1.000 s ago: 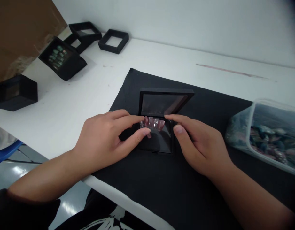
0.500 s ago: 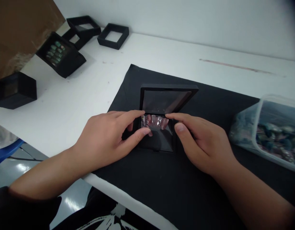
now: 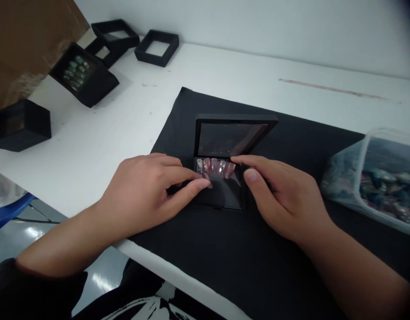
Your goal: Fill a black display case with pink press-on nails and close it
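A black display case stands on the black mat with its clear-windowed lid raised. Along its hinge side lies a row of several pink, glittery press-on nails. One more press-on nail sits below the row's left end, at the thumb and index fingertips of my left hand, which are closed in a pinch on it. With the index finger stretched out, my right hand touches the case near the row's right end. Its thumb is apart from the index finger and it holds nothing.
A clear plastic tub full of shiny pieces stands at the right on the mat. Several black frames and a black case of green nails lie at the back left. Another black box sits at the left edge.
My left index finger has drawn back from the hinge side down to the thumb, closing at the lower nail. The row of nails is more exposed. My right hand has hardly moved.
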`<state>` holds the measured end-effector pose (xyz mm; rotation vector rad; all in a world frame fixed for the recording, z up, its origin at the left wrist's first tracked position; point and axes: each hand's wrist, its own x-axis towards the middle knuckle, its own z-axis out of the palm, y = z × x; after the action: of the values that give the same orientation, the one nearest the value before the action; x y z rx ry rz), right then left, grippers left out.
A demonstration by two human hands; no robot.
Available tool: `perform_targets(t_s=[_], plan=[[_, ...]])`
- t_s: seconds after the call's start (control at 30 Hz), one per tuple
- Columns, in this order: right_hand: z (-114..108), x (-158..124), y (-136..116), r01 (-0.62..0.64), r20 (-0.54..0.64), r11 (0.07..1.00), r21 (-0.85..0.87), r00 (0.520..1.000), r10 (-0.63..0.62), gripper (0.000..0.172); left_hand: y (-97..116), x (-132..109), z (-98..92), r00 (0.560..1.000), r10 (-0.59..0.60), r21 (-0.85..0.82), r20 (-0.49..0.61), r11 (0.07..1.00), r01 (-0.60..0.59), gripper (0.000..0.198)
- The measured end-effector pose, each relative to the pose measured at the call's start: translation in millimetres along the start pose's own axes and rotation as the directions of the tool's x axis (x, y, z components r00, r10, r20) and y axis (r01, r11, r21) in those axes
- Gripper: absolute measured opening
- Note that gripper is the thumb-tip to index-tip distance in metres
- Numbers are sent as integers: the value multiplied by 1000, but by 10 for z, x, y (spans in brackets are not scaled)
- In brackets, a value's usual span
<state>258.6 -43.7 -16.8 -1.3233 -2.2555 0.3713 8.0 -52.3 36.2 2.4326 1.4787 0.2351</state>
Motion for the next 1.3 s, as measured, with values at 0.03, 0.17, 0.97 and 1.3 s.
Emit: perform_targets(t_s=[0.03,0.17,0.97,1.3], plan=[[-1,-1,0,1,-2,1000,-1,1000,-1,35,-6,3,4,1000,4,0,11,1000,-4,37],[-5,-7,3,8,-10,1000,0,1000,-8,35,-17,8,25,997,44,-2,66,999,-44,34],[27,-25,36,10,-16,1000,-20,1000,-11,34,-12,-40,62,916,401,57,6,915,-400,38],[12,-57,59,-84,39,996,-17,996,85,35,-59,-136,-168,587,450,98,-673,841,-532,30]])
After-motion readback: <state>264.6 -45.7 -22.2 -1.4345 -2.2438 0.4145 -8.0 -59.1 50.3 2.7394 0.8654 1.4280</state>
